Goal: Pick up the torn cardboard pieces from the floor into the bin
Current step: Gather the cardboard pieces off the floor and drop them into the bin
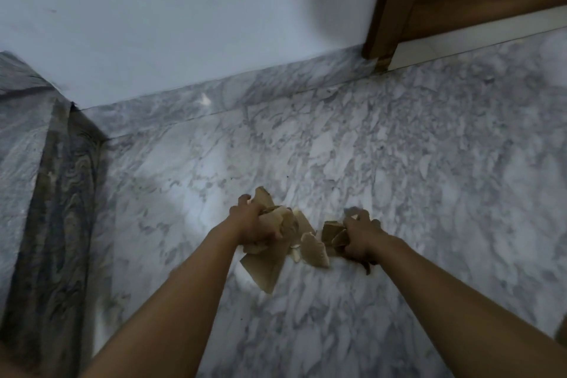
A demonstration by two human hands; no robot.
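Left hand [260, 224] and right hand [357, 238] each clutch a bunch of cardboard [313, 247] above the floor [429, 193], apparently gathered to bin together; no bin visible.

Only the person's arms and hands show, bare along their whole visible length. The left hand [256, 224] is just left of the torn cardboard pieces [313, 250], the right hand [362, 239] just right of them. Each hand is seen mostly from its back. The fingers are blurred and partly hidden, so nails cannot be made out. Both wrists are narrow. The left forearm [171, 301], below and left of the pieces, is long and slim and thickens steadily away from them. The right forearm [460, 294], below and right of the pieces, has the same tapered shape, its edges softened by blur.
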